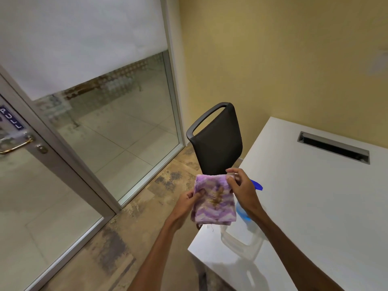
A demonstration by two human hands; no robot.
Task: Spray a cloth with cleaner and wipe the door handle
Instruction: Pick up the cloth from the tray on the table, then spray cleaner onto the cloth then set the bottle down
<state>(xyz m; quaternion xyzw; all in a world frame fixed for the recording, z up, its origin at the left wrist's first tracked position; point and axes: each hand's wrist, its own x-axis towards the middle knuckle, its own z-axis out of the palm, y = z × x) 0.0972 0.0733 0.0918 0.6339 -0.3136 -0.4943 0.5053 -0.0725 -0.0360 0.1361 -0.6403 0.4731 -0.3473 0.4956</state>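
A purple and white patterned cloth (214,203) with a brownish stain in its middle hangs folded between both hands, over the near corner of the table. My left hand (188,203) pinches its left edge. My right hand (241,189) grips its top right corner. Behind the cloth and my right hand stands a clear spray bottle (241,236) on the table, with a blue trigger tip (257,184) and blue collar showing; its top is mostly hidden. The brass door handle (15,147) sits on the glass door at far left, under a blue PULL sign (11,117).
A white table (315,206) fills the right side, with a cable slot (333,147) near its far end. A black office chair (216,141) stands at the table's far corner. Glass panels and the metal door frame (69,164) run along the left, over patterned floor.
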